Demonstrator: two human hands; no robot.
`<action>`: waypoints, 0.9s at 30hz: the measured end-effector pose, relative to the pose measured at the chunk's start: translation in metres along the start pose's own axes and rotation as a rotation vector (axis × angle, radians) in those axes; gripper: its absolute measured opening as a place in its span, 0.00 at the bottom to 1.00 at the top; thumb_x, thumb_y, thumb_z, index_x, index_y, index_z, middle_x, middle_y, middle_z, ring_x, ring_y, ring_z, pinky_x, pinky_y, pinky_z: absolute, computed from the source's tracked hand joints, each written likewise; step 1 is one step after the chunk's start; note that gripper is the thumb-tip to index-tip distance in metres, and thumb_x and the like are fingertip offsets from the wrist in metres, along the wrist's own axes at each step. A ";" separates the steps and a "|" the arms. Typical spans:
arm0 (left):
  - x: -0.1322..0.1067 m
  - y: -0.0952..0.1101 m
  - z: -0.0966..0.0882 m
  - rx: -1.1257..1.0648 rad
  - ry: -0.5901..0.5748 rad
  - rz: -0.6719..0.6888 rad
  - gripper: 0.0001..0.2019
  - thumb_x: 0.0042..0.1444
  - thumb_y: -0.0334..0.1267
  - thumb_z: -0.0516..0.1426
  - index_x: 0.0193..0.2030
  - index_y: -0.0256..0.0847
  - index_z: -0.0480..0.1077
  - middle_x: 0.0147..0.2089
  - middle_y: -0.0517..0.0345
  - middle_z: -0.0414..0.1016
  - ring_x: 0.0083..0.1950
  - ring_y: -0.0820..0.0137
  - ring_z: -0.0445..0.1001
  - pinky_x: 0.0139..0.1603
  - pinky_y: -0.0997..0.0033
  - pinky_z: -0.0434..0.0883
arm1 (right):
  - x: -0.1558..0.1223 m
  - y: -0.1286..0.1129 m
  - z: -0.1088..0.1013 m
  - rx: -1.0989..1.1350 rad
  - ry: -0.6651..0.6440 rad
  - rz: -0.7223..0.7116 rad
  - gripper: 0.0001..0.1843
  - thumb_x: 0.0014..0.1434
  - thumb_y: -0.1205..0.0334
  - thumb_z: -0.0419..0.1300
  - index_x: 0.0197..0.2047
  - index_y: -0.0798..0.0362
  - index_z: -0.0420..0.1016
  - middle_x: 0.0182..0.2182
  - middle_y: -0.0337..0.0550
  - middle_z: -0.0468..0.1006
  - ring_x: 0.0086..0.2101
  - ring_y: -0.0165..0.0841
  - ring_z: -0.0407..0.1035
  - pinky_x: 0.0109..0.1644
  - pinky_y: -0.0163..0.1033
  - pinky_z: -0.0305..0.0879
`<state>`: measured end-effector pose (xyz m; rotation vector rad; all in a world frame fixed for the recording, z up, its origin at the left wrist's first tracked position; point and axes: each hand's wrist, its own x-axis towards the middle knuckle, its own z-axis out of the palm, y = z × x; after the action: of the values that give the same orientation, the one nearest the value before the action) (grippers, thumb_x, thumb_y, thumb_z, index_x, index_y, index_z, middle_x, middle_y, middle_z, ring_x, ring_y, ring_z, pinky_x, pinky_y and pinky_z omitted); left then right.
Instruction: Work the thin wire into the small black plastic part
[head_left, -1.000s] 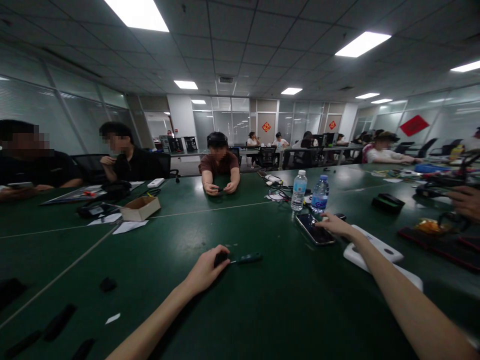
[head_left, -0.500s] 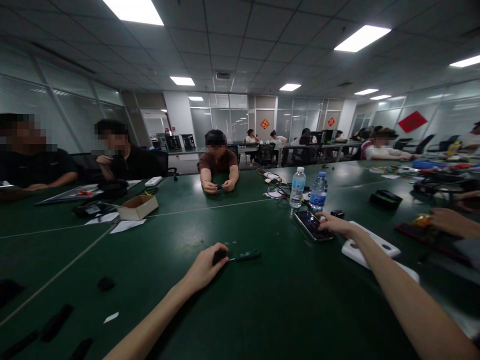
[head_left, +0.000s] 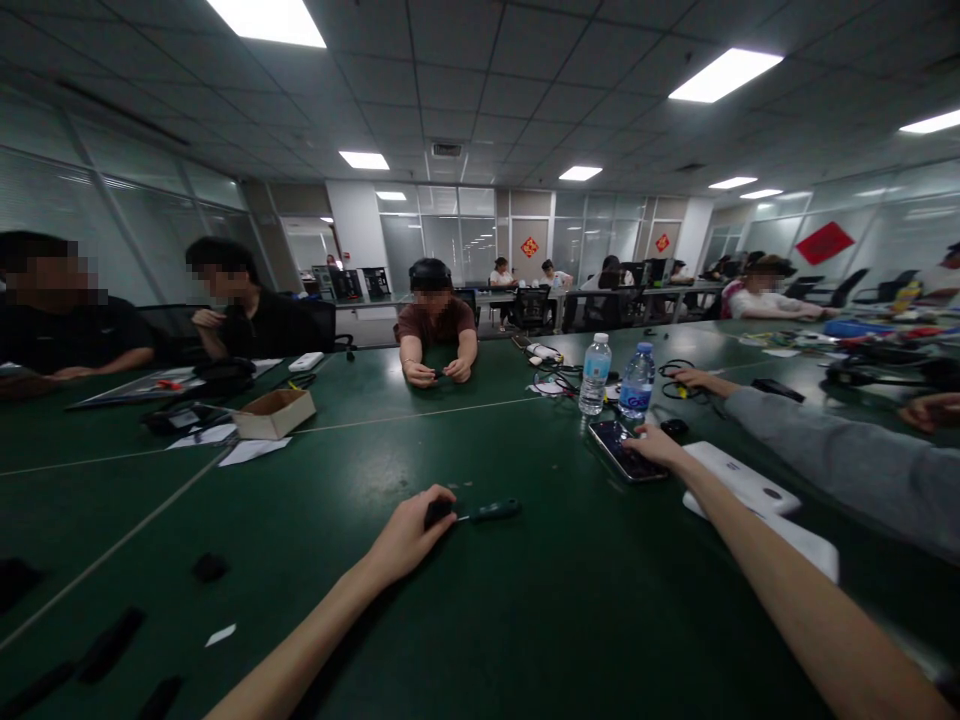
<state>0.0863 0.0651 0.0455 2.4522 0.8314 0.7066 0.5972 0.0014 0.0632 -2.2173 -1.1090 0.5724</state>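
Note:
My left hand [head_left: 411,535] rests on the green table, closed around a small black object [head_left: 438,513] whose kind I cannot make out. A screwdriver [head_left: 495,510] with a dark green handle lies just right of it, its thin shaft pointing at my thumb; whether they touch I cannot tell. My right hand [head_left: 657,449] reaches over a smartphone [head_left: 626,460] lying face up, with outstretched fingers at its lit, dark screen. It grips nothing.
Two water bottles [head_left: 596,375] stand behind the phone. White devices [head_left: 739,478] lie under my right forearm. A co-worker's grey sleeve [head_left: 802,430] reaches in from the right towards black cables [head_left: 679,378]. An open cardboard box [head_left: 276,415] and several black pieces [head_left: 210,568] are at left.
My right hand has shifted slightly left and down over the phone. A co-worker's grey-sleeved arm has reached in from the right to the cables. My left hand stays put.

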 end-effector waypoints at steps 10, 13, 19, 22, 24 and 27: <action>0.001 -0.001 0.002 0.006 0.010 0.017 0.11 0.62 0.42 0.53 0.48 0.44 0.68 0.46 0.55 0.74 0.47 0.63 0.73 0.49 0.61 0.70 | -0.005 0.015 -0.011 0.086 -0.110 -0.053 0.43 0.45 0.61 0.66 0.64 0.51 0.58 0.50 0.51 0.73 0.42 0.41 0.72 0.42 0.39 0.68; 0.002 -0.001 0.002 0.001 0.010 0.014 0.11 0.62 0.43 0.52 0.48 0.44 0.68 0.47 0.54 0.74 0.47 0.62 0.73 0.49 0.61 0.70 | 0.002 0.018 -0.009 0.078 -0.056 -0.014 0.36 0.50 0.56 0.63 0.61 0.54 0.62 0.49 0.53 0.74 0.44 0.44 0.71 0.41 0.41 0.68; 0.002 0.000 0.001 0.000 0.002 0.011 0.11 0.62 0.43 0.53 0.49 0.44 0.68 0.47 0.55 0.74 0.48 0.62 0.74 0.49 0.61 0.70 | 0.019 0.020 -0.003 0.055 0.053 0.032 0.29 0.52 0.57 0.62 0.56 0.58 0.67 0.53 0.56 0.70 0.50 0.47 0.67 0.46 0.41 0.66; 0.001 0.001 0.001 0.002 0.000 0.006 0.12 0.62 0.43 0.53 0.49 0.44 0.68 0.47 0.54 0.74 0.47 0.63 0.74 0.48 0.61 0.70 | 0.018 0.021 -0.004 0.071 0.029 0.041 0.29 0.52 0.58 0.61 0.57 0.57 0.66 0.51 0.56 0.72 0.47 0.46 0.69 0.42 0.41 0.67; 0.001 0.000 0.001 0.000 -0.001 0.005 0.12 0.62 0.44 0.53 0.49 0.44 0.68 0.48 0.54 0.74 0.48 0.62 0.73 0.49 0.61 0.70 | 0.015 0.022 -0.006 0.084 0.004 0.041 0.31 0.51 0.60 0.60 0.59 0.56 0.65 0.50 0.56 0.73 0.45 0.45 0.70 0.39 0.40 0.67; 0.001 0.000 0.002 -0.006 -0.001 0.005 0.12 0.62 0.44 0.52 0.50 0.44 0.68 0.48 0.54 0.74 0.48 0.62 0.73 0.49 0.60 0.70 | 0.012 0.024 -0.007 0.095 -0.020 0.038 0.34 0.48 0.63 0.60 0.60 0.55 0.63 0.49 0.55 0.73 0.43 0.44 0.70 0.37 0.39 0.66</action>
<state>0.0878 0.0652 0.0446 2.4501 0.8220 0.7080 0.6218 -0.0027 0.0515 -2.1596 -1.0296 0.6510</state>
